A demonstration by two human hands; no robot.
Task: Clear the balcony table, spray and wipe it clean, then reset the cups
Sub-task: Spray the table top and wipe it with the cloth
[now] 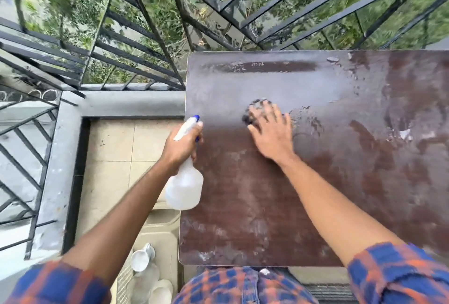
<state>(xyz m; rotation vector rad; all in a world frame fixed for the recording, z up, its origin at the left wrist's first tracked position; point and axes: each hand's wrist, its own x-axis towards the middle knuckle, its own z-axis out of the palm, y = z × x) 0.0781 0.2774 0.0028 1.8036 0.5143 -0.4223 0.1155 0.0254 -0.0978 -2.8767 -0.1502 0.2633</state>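
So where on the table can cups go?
The table is bare near its front edge, below the right hand pressing the cloth, and along the railing. Crowded: the left edge, where the left hand grips the spray bottle.

The person wears a checked shirt (226, 286) in blue and orange, the squares looking soft and blurred. Its left sleeve (56, 284) and right sleeve (398, 277) end near the elbows. Below them the forearms (340, 206), left hand (181, 144) and right hand (272, 131) are bare.

Our table (315, 194) runs off the right edge. Our right hand (272, 131) hides most of the blurred cloth (254, 104), and we cannot count the blurry cups (140, 258).
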